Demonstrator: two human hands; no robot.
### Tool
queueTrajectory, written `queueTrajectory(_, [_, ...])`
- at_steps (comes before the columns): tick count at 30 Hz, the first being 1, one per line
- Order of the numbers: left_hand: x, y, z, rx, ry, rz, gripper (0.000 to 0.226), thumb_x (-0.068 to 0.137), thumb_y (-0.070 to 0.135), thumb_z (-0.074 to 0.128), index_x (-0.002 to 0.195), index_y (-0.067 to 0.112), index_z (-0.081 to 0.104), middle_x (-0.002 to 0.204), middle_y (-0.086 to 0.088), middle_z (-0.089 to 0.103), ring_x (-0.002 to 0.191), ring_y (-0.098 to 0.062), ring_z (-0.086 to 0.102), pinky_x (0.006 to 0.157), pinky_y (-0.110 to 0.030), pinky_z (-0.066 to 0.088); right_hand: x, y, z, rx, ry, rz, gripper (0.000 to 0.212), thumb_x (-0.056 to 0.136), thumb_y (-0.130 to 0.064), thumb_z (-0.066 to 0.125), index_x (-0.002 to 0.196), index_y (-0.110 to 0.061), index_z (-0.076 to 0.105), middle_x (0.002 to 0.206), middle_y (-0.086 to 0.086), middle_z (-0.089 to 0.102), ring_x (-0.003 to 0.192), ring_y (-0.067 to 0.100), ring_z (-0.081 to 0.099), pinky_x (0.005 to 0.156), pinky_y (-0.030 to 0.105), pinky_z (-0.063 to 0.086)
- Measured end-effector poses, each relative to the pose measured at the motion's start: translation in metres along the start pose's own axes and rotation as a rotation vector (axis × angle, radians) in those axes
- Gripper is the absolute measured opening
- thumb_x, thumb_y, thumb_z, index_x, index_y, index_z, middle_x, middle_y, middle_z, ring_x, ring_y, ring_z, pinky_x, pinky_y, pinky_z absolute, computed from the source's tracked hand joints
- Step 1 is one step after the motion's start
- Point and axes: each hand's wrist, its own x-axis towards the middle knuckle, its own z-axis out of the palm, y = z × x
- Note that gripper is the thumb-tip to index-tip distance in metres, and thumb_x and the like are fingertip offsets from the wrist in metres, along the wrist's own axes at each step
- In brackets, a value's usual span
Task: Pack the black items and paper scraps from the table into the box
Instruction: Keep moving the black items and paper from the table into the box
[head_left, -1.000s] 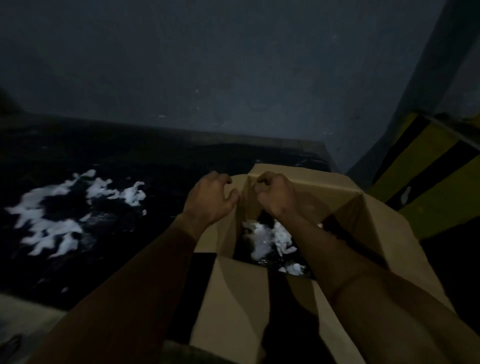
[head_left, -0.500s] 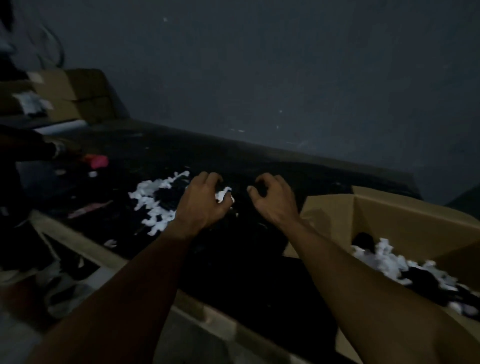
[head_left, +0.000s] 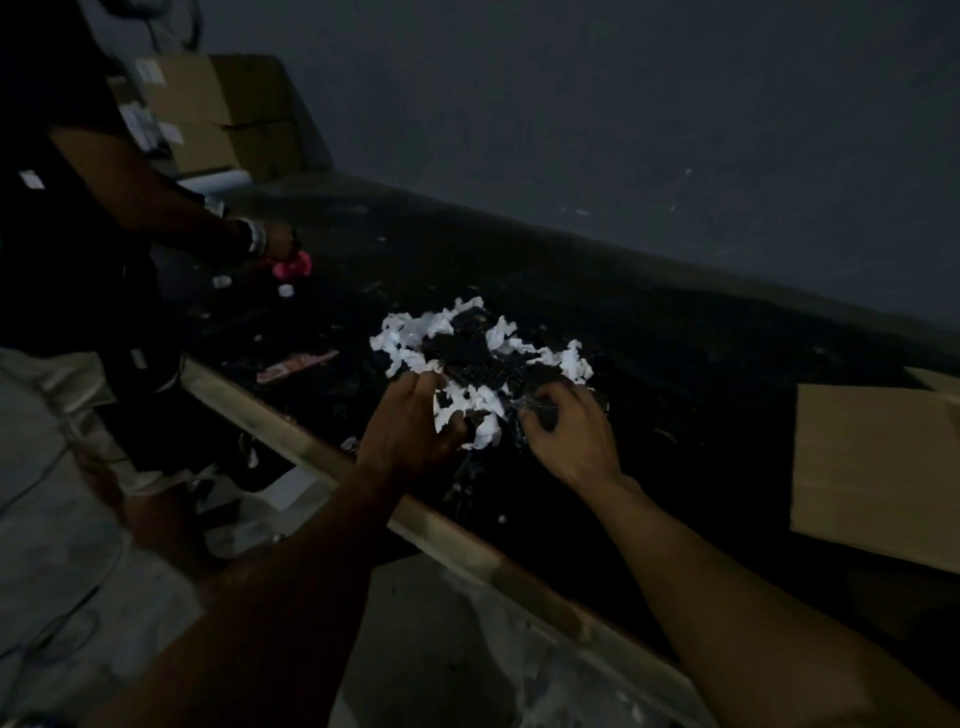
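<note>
A heap of white paper scraps (head_left: 415, 332) mixed with black items (head_left: 462, 353) lies on the dark table (head_left: 675, 364). My left hand (head_left: 410, 426) is at the heap's near left edge, fingers curled into white scraps. At the near right edge, my right hand (head_left: 566, 431) curls its fingers over a black item. The cardboard box (head_left: 872, 467) stands at the right edge of the view, well apart from both hands, and its inside is hidden.
Another person (head_left: 78, 218) stands at the left, a hand on a pink object (head_left: 293, 265). Small white caps and a pinkish strip (head_left: 296, 366) lie on the table. Cardboard boxes (head_left: 218, 119) are stacked at the back left. The table's pale front edge (head_left: 311, 457) runs diagonally.
My view has swung left from the box to the heap. Both hands have left the box, crossed the table and now dig into the near edge of the heap.
</note>
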Motion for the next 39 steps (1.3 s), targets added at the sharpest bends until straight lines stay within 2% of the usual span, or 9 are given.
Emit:
queueTrajectory(6, [0.010, -0.049, 0.045, 0.056, -0.120, -0.071, 0.050, 0.082, 0.036, 0.066, 0.121, 0.007, 0.055, 0.110, -0.017, 0.055, 0.096, -0.036, 0.055, 0.077, -0.044, 0.051, 0.037, 0.028, 0.054, -0.032, -0.035, 0.041, 0.035, 0.082, -0.040, 0.065, 0.111, -0.021, 0.060, 0.118, 0.012, 0.053, 0.113, 0.035, 0.050, 0.095, 0.042, 0.046])
queueTrajectory(11, [0.030, -0.083, 0.081, 0.142, -0.181, -0.143, 0.056, 0.081, 0.051, 0.045, 0.115, 0.009, 0.060, 0.107, -0.019, 0.056, 0.092, -0.042, 0.054, 0.074, -0.045, 0.048, 0.059, 0.047, 0.110, -0.122, -0.078, 0.108, 0.043, 0.082, -0.043, 0.061, 0.120, -0.023, 0.058, 0.131, 0.010, 0.046, 0.122, 0.035, 0.040, 0.097, 0.049, 0.042])
queueTrajectory(15, [0.050, -0.104, 0.105, 0.196, -0.189, -0.249, 0.048, 0.082, 0.035, 0.067, 0.123, 0.013, 0.054, 0.120, -0.019, 0.052, 0.106, -0.043, 0.049, 0.085, -0.049, 0.043, 0.083, 0.065, 0.132, -0.202, -0.042, 0.198, 0.039, 0.084, -0.042, 0.059, 0.120, -0.025, 0.058, 0.134, 0.011, 0.045, 0.123, 0.036, 0.039, 0.093, 0.052, 0.041])
queueTrajectory(19, [0.067, -0.115, 0.124, 0.167, -0.213, -0.086, 0.041, 0.083, 0.035, 0.051, 0.120, 0.018, 0.050, 0.120, -0.012, 0.054, 0.103, -0.037, 0.054, 0.085, -0.046, 0.047, 0.094, 0.069, 0.140, -0.233, 0.015, 0.220, 0.033, 0.087, -0.034, 0.058, 0.116, -0.020, 0.060, 0.127, 0.014, 0.050, 0.118, 0.039, 0.044, 0.088, 0.052, 0.042])
queueTrajectory(24, [0.091, -0.133, 0.146, 0.075, -0.197, -0.004, 0.032, 0.086, 0.021, 0.051, 0.115, 0.008, 0.057, 0.116, -0.018, 0.056, 0.100, -0.040, 0.054, 0.085, -0.047, 0.047, 0.083, 0.052, 0.168, -0.085, 0.146, 0.055, 0.022, 0.089, -0.021, 0.054, 0.105, -0.009, 0.061, 0.104, 0.016, 0.054, 0.097, 0.034, 0.053, 0.079, 0.041, 0.048])
queueTrajectory(27, [0.097, -0.152, 0.142, 0.086, -0.210, 0.060, 0.032, 0.084, 0.028, 0.051, 0.108, 0.009, 0.058, 0.109, -0.016, 0.058, 0.098, -0.039, 0.055, 0.088, -0.047, 0.045, 0.071, 0.033, 0.195, -0.102, 0.108, 0.125, 0.028, 0.087, -0.028, 0.059, 0.112, -0.014, 0.060, 0.108, 0.015, 0.054, 0.100, 0.035, 0.052, 0.082, 0.046, 0.047])
queueTrajectory(30, [0.081, -0.184, 0.134, 0.089, -0.234, 0.174, 0.046, 0.082, 0.041, 0.060, 0.118, 0.013, 0.056, 0.123, -0.009, 0.056, 0.116, -0.031, 0.050, 0.104, -0.055, 0.033, 0.067, 0.014, 0.219, -0.244, 0.096, 0.257, 0.046, 0.083, -0.047, 0.058, 0.124, -0.025, 0.057, 0.126, 0.012, 0.051, 0.109, 0.037, 0.047, 0.088, 0.048, 0.042])
queueTrajectory(35, [0.080, -0.237, 0.142, 0.055, -0.509, 0.362, 0.088, 0.079, 0.075, 0.045, 0.146, 0.020, 0.029, 0.153, -0.002, 0.030, 0.143, -0.023, 0.022, 0.112, -0.059, 0.020, 0.081, -0.007, 0.240, -0.277, 0.098, 0.365, 0.056, 0.086, -0.061, 0.040, 0.137, -0.040, 0.046, 0.149, 0.005, 0.035, 0.127, 0.037, 0.037, 0.098, 0.057, 0.035])
queueTrajectory(39, [0.106, -0.237, 0.157, -0.035, -0.579, 0.450, 0.092, 0.080, 0.070, 0.049, 0.151, 0.024, 0.014, 0.160, -0.002, 0.012, 0.147, -0.024, 0.005, 0.117, -0.052, 0.011, 0.092, 0.004, 0.253, -0.320, 0.051, 0.436, 0.052, 0.083, -0.067, 0.037, 0.125, -0.042, 0.057, 0.151, 0.001, 0.036, 0.128, 0.039, 0.036, 0.101, 0.056, 0.033])
